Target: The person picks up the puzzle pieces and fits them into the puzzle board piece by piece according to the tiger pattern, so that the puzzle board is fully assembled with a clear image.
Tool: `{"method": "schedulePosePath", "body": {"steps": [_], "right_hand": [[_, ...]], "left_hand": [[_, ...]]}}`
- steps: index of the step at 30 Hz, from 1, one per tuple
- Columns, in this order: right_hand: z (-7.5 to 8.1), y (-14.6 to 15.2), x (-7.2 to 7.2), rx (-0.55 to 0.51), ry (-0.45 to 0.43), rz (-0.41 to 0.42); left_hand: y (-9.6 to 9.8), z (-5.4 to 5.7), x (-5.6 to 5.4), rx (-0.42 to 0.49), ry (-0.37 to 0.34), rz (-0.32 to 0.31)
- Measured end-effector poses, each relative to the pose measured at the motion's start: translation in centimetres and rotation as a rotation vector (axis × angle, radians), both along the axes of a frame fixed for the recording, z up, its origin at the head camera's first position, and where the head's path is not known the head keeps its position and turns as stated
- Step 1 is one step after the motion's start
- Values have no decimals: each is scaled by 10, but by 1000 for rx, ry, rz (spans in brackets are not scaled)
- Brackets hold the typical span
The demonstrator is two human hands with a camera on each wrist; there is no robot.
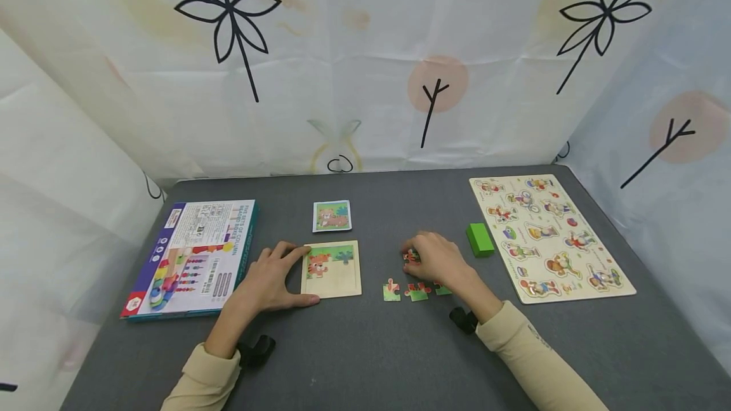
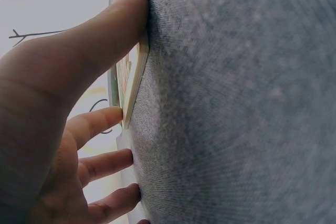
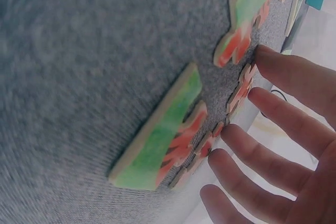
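Observation:
My left hand [image 1: 273,281] spans the left side of a small wooden puzzle tray [image 1: 335,284], thumb at its front edge and forefinger at the far left corner. Part of a picture, an orange animal on green, fills the tray's upper portion; its lower portion is bare wood. My right hand [image 1: 436,259] is over the table, fingers extended, fingertips right at several orange jigsaw pieces [image 3: 241,90] lying flat. Nearer me lie a pink-and-green piece [image 1: 391,292], an orange-and-green piece [image 1: 418,292] and another green-edged piece [image 3: 157,135], partly hidden by the right hand in the head view.
A picture card [image 1: 332,215] of an animal lies behind the tray. At left is a large flat box [image 1: 194,259]. A green block [image 1: 480,240] stands beside a wooden picture board [image 1: 548,233] at right. Patterned white cloth [image 1: 365,68] hangs around the grey table [image 1: 365,360].

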State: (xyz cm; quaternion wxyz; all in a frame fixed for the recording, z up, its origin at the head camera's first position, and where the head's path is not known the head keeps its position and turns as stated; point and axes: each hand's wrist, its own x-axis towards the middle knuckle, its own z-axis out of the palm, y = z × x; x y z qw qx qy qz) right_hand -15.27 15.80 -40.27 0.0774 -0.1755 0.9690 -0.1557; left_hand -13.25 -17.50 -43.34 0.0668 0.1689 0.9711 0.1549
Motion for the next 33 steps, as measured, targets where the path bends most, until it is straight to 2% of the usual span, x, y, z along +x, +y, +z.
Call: {"method": "schedulePosePath", "body": {"steps": [5, 18, 25, 33], "right_hand": [[-2, 0, 0, 1, -2, -5], [-1, -4, 1, -13, 13, 13], [3, -15, 1, -47, 37, 17], [4, -35, 1, -65, 23, 22]], "left_hand": [[0, -3, 0, 9, 6, 1], [-1, -1, 0, 9, 8, -1], [0, 1, 0, 15, 5, 3], [0, 2, 0, 12, 2, 5]]}}
